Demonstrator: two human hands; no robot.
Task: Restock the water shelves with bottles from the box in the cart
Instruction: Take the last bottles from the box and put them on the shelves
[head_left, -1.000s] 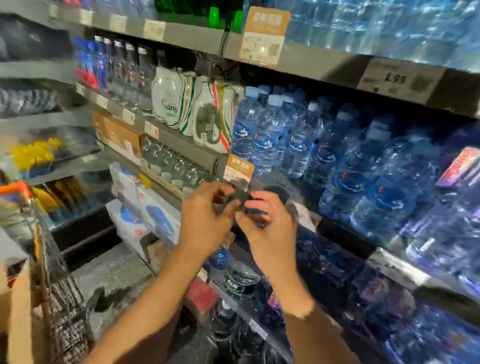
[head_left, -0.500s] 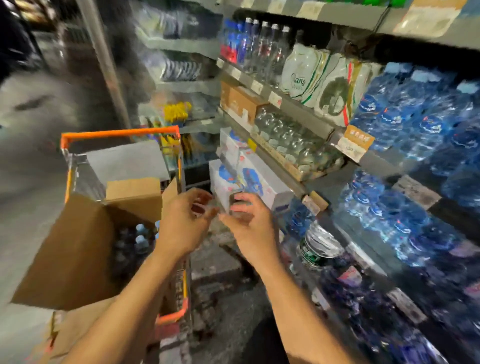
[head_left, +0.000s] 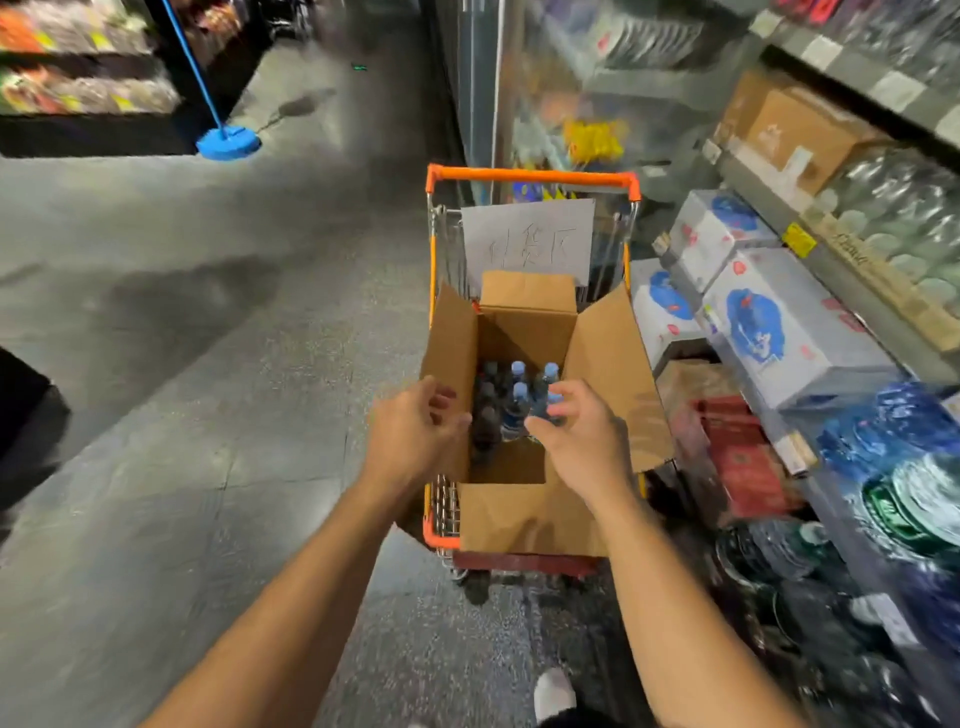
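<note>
An open cardboard box (head_left: 608, 358) sits in an orange-framed cart (head_left: 530, 177) straight ahead. Several water bottles (head_left: 517, 400) with blue caps stand upright inside it. My left hand (head_left: 415, 431) hovers over the box's left flap, fingers loosely curled, holding nothing. My right hand (head_left: 576, 431) reaches over the box's right side, its fingertips at the cap of the nearest bottle, not closed round it. The water shelves (head_left: 893, 447) run along the right, blurred.
White and blue cartons (head_left: 779, 322) and a red box (head_left: 737, 457) sit low on the right shelving. A white paper sign (head_left: 527, 236) stands at the cart's far end. A blue mop (head_left: 228, 140) rests on the grey floor far left. My shoe (head_left: 555, 693) shows below.
The view has swung left from the shelf to the cart. Both hands came away from the shelf and now reach over the open box.
</note>
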